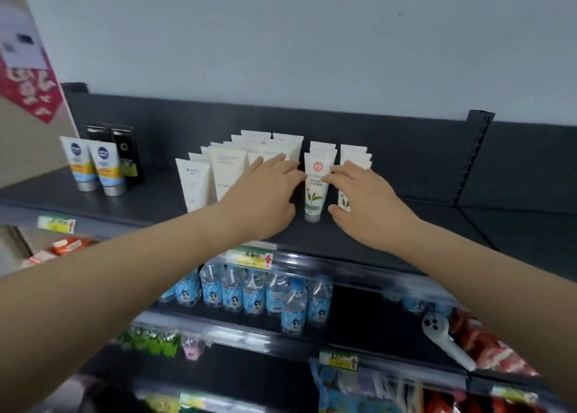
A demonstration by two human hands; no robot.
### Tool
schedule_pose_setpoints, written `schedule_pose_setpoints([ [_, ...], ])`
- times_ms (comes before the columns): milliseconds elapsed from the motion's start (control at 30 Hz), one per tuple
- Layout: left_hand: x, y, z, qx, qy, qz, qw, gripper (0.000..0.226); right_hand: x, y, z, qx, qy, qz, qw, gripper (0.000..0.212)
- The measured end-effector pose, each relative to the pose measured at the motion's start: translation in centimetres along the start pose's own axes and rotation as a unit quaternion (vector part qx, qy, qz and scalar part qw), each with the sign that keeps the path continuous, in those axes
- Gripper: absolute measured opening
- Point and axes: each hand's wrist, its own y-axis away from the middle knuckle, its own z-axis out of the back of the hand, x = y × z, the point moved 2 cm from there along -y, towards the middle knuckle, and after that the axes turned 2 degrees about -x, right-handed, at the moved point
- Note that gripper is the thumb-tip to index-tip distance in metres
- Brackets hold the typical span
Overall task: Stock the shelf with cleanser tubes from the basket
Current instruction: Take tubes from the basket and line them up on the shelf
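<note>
Standing upright on its cap, the leaf-print cleanser tube (316, 191) sits near the front edge of the top shelf (156, 194), about midway along it. Its long axis is vertical, its flat crimped end points up, and its printed face is turned toward you.

Your left hand (265, 194) comes in from the left with the fingers nearly straight and a little spread. The fingertips (301, 176) meet the tube's left side high up, and the thumb lies low, just beside the base. Your right hand (368, 200) mirrors it from the right: the fingers are straight and close together, the tips are against the tube's right side at the same height, and the thumb is low near the base. Whether either thumb touches the tube, you cannot tell. You have the tube pressed between flat fingers.

Behind it, a file of matching tubes (323, 148) runs toward the back edge, all upright with the crimp up. A second file (356, 153) stands just to the right, partly hidden by your right hand. Left of your left hand stands a block of plain white tubes (228, 169), also cap down. Toward the left end are two blue-and-yellow tubes (106, 169) with black tubes (123, 144) behind them. Bottled water (254, 294) lines the shelf below.
</note>
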Motion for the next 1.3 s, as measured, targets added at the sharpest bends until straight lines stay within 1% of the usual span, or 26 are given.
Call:
schedule_pose_setpoints([
  [167,1.0,6.4,-0.3,0.014,-0.009,0.044,0.999,0.059,5.0,2.3,-0.6,0.013,-0.02,0.039,0.999,0.051],
  [333,3.5,12.4,0.1,0.04,-0.026,0.108,0.993,0.061,10.4,2.7,-2.7,0.033,-0.049,0.078,0.995,0.052],
  [633,13.2,22.7,-0.2,0.069,-0.02,0.219,0.973,0.064,23.5,0.3,-7.9,0.049,-0.089,0.171,0.98,0.052],
  [867,23.2,32.4,-2.5,0.123,-0.021,0.292,0.948,0.066,35.4,-2.2,-14.5,0.097,-0.113,0.216,0.965,0.055],
  [1033,29.1,38.3,-3.8,0.128,-0.005,0.342,0.931,0.061,43.0,-3.4,-19.3,0.12,-0.13,0.236,0.955,0.052],
  [1200,33.4,43.5,-6.7,0.141,0.039,0.405,0.902,0.063,48.9,-3.8,-24.3,0.177,-0.125,0.271,0.938,0.052],
  [1300,35.2,46.1,-9.2,0.152,0.064,0.444,0.881,0.059,51.2,-4.0,-27.4,0.207,-0.122,0.288,0.927,0.054],
])
